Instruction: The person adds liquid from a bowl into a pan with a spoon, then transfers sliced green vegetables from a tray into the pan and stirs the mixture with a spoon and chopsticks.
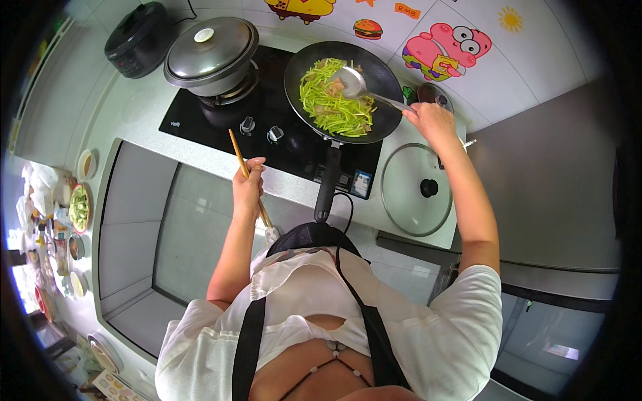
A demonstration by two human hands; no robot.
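My right hand [431, 123] is closed round the handle of a metal ladle [354, 83]. Its bowl rests among the food in a black frying pan [384, 70] on the right burner. Bright green cut stalks [331, 110] and some pale brown pieces fill the pan's left part. In my left hand [248, 187], which hangs in front of the counter edge, are wooden chopsticks [237, 150], held together and slanting up and away from me. The pan's long black handle [328, 180] points toward me, untouched, to the right of my left hand.
A lidded grey pot [212, 57] stands on the left burner of the black hob [200, 123]. A glass lid [414, 194] lies on the counter at right. A black rice cooker [140, 40] is at far left. Dishes of food [80, 207] line the left counter.
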